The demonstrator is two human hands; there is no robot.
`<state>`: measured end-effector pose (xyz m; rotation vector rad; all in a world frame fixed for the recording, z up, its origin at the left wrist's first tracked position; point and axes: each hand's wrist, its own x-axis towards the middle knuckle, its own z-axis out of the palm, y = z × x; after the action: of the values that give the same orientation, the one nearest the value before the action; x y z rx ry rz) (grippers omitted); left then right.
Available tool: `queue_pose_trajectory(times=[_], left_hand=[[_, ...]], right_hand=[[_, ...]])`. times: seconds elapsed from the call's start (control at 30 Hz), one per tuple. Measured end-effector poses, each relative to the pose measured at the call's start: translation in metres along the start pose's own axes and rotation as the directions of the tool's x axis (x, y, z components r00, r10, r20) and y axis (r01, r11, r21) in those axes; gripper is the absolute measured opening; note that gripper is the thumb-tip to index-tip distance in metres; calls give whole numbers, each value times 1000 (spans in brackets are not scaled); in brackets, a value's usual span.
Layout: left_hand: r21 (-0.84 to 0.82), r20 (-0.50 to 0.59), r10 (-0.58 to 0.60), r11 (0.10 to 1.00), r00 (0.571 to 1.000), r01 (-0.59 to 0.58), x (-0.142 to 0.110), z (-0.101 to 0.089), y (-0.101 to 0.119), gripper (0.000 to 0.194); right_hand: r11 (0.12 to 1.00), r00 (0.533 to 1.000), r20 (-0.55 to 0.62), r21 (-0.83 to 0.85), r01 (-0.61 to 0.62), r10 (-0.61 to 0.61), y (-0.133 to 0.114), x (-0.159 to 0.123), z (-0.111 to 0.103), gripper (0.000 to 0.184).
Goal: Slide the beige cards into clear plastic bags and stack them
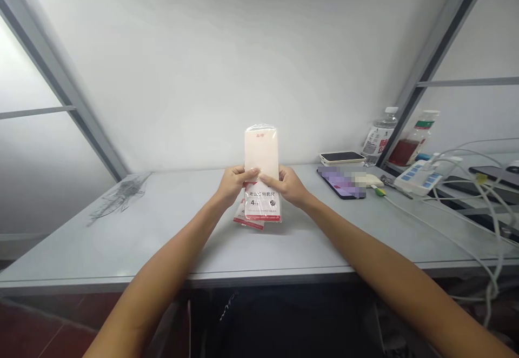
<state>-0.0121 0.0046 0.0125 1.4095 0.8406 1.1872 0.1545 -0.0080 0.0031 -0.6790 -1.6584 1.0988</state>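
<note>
Between my two hands stands a ruler set packet in clear plastic, its upper part pale cream and its lower part a white and red printed label. My left hand grips its left edge, thumb across the front. From the other side my right hand holds the right edge, its thumb also on the front near the middle. Behind the lower left of this packet a second similar packet shows partly, tilted; whether it is held or lies on the table I cannot tell.
On the grey-white table, a crumpled dark mesh lies left. To the right are a purple-screened phone, a white-edged phone, a clear bottle, a bottle of red liquid, a power strip and loose white cables.
</note>
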Motion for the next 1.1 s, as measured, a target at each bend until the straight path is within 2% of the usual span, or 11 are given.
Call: queue_pose_trajectory(times=[0.17, 0.3, 0.37, 0.47, 0.53, 0.6, 0.7, 0.83, 0.93, 1.03, 1.1], left_hand=[[175, -29, -7, 984, 1000, 12, -1, -1, 3, 37], [404, -83, -64, 910, 995, 92, -1, -4, 2, 46], [559, -118, -112, 814, 987, 159, -1, -6, 0, 52], [771, -201, -196, 573, 960, 278, 0, -10, -4, 56], [835, -261, -266, 419, 928, 356, 1, -14, -7, 56], [852, -290, -329, 338, 899, 399, 1, -18, -9, 54], [855, -264, -355, 343, 897, 388, 2, -22, -10, 53], [832, -151, -428, 431, 891, 348, 1, -20, -9, 51], [843, -123, -458, 420, 880, 337, 0, -19, -8, 51], [857, -164, -429, 384, 888, 344, 0, -21, -8, 53], [847, -167, -440, 395, 882, 357, 0, -22, -10, 53]], right_hand=[[992, 993, -63, -70, -105, 100, 3, 4, -4, 37], [956, 964, -84, -132, -263, 253, 8, 8, -8, 37], [922, 935, -48, -156, -354, 351, 11, 8, -9, 36], [828, 852, 41, -267, -493, 521, 16, 7, -13, 37], [742, 810, 8, -406, -534, 587, 19, 7, -15, 38], [656, 803, -66, -540, -528, 592, 21, 8, -18, 41], [596, 814, -94, -634, -493, 573, 23, 9, -20, 42], [566, 837, -101, -692, -448, 539, 23, 8, -20, 43], [514, 856, -132, -750, -416, 500, 26, 8, -20, 48], [521, 865, -156, -742, -421, 477, 29, 9, -21, 49], [557, 867, -157, -709, -433, 474, 30, 10, -22, 48]])
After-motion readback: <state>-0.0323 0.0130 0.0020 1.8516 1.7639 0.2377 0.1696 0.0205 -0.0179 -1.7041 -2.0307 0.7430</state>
